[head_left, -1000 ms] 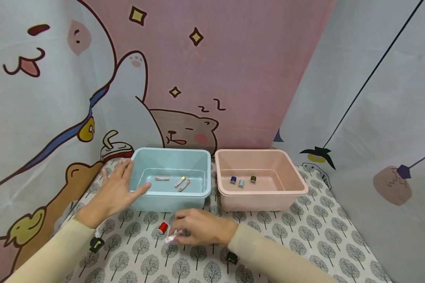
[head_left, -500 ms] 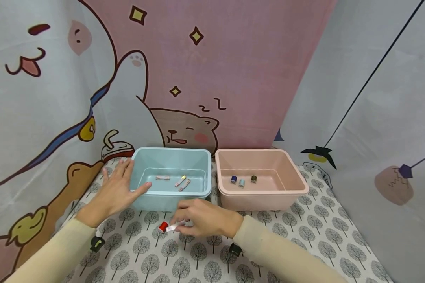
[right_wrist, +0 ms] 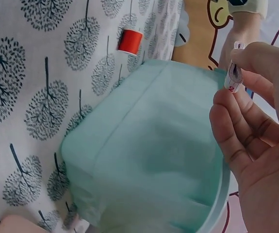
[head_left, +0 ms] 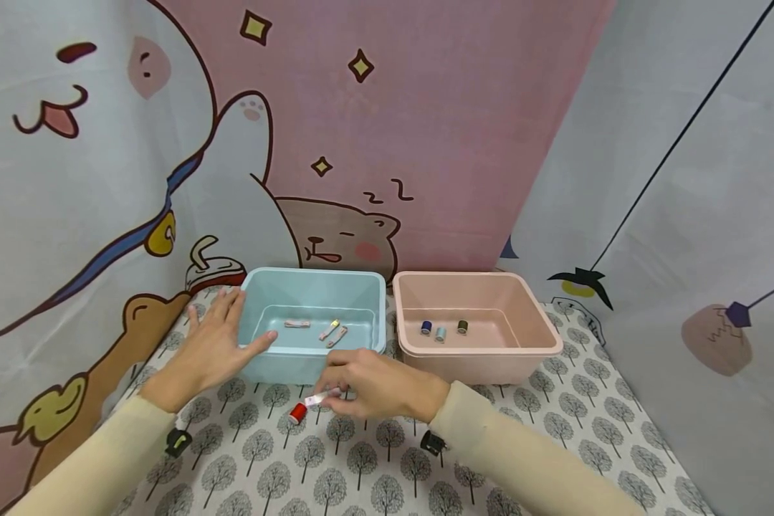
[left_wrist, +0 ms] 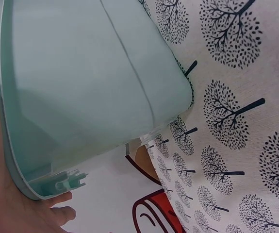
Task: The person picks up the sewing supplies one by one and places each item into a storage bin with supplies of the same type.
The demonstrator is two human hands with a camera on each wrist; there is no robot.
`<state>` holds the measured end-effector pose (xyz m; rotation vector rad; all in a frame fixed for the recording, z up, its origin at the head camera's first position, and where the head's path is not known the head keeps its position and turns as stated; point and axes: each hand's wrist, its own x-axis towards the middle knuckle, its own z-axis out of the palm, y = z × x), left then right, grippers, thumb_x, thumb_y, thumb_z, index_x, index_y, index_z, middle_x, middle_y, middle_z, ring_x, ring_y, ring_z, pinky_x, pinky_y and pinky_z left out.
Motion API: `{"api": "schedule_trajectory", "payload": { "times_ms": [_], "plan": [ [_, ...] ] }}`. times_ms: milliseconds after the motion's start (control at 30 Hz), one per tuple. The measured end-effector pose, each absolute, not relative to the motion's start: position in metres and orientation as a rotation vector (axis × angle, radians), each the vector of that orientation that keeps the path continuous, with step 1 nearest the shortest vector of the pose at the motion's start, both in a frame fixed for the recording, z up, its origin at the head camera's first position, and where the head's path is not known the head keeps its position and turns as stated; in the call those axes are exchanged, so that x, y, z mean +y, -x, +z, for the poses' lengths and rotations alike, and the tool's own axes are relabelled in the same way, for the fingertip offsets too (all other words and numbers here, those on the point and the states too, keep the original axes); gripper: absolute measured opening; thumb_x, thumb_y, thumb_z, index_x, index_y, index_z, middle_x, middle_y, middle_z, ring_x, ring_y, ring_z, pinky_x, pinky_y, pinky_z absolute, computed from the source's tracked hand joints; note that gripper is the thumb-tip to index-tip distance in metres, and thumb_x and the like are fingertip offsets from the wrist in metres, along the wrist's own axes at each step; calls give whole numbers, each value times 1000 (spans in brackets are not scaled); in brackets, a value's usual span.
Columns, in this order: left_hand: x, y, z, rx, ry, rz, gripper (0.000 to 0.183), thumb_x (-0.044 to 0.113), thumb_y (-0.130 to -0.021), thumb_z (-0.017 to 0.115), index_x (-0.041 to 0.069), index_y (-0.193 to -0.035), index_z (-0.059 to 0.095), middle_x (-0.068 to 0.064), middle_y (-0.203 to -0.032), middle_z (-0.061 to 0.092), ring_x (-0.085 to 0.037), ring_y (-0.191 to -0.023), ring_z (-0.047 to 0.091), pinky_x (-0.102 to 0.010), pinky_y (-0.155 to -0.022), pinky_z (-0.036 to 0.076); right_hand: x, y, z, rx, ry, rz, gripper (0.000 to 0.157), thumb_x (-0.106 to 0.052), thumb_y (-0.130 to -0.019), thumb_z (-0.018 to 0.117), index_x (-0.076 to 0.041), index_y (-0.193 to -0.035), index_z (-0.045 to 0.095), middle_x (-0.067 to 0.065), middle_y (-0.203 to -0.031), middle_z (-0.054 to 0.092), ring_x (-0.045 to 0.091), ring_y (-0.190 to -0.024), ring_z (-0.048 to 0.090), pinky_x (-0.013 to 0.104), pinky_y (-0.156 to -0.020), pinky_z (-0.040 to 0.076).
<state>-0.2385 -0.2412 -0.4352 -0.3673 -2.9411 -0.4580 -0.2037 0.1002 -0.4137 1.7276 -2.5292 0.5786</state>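
Note:
My right hand [head_left: 374, 387] pinches a small white folded measuring tape [head_left: 322, 397] between thumb and fingertips, in front of the blue bin [head_left: 309, 367]. A red number shows on the measuring tape [right_wrist: 233, 82] in the right wrist view. On the cloth just below this hand lies a red thread spool [head_left: 298, 413]. My left hand [head_left: 209, 347] rests against the left side of the blue bin, fingers straight and thumb stretched over the front rim. Several small pale strips, one strip [head_left: 297, 324] apart from the others, lie inside that bin.
To the right stands a pink bin [head_left: 477, 367] holding a dark blue spool [head_left: 426, 327], a light blue spool [head_left: 441, 334] and a dark green spool [head_left: 463, 327]. Tree-patterned cloth [head_left: 361, 473] covers the table. A printed curtain [head_left: 451, 143] hangs behind.
My right hand has lifted the measuring tape from near the cloth, moving up and slightly right towards the blue bin. The left hand and the red spool have stayed put.

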Motion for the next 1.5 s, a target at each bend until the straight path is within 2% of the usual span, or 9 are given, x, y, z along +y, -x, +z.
{"api": "schedule_trajectory", "payload": {
  "times_ms": [200,533,633,1000,1133,1300,1500],
  "plan": [
    [-241,240,-435,-2945,365,-457,119,80,-111,53,-8,-183,17,-34,-193,14,-58,-181,7,-96,-132,-5,101,207,-404,-2526,-1717,597,18,-20,-110,83,-12,-126,86,0,-118,77,6,-102,83,9,-90,64],
    [-241,239,-435,-2944,363,-469,119,80,-111,54,-8,-183,17,-34,-193,15,-58,-181,6,-95,-133,-6,102,215,-393,-2487,-1676,544,17,-22,-109,84,-13,-124,87,1,-119,79,3,-98,81,5,-91,59],
    [-241,239,-435,-2944,363,-468,119,80,-112,54,-8,-183,17,-34,-192,15,-58,-181,6,-95,-134,-6,104,218,-389,-2507,-1649,557,17,-21,-109,84,-13,-125,87,2,-124,80,5,-101,81,7,-93,61],
    [-241,239,-436,-2946,362,-469,119,81,-111,53,-7,-183,16,-33,-193,14,-57,-182,5,-95,-133,-7,110,238,-378,-2511,-1585,614,18,-18,-109,83,-12,-126,87,2,-122,81,9,-97,80,18,-89,68],
    [-241,239,-435,-2947,359,-458,119,81,-111,52,-7,-183,17,-33,-193,14,-57,-182,5,-95,-133,-8,112,247,-374,-2499,-1575,636,19,-15,-107,84,-9,-125,87,5,-112,81,17,-91,79,24,-83,69],
    [-240,238,-433,-2956,349,-444,119,82,-111,51,-6,-184,17,-32,-193,14,-58,-181,5,-95,-133,-10,113,257,-370,-2484,-1536,621,17,-13,-104,86,-10,-121,88,4,-106,79,17,-88,77,22,-78,67],
    [-241,236,-432,-2961,339,-418,119,83,-111,50,-4,-184,16,-30,-194,11,-58,-182,4,-93,-134,-11,113,269,-367,-2468,-1481,589,14,-14,-104,86,-10,-118,89,3,-101,78,17,-84,74,17,-73,58]
  ]
}}
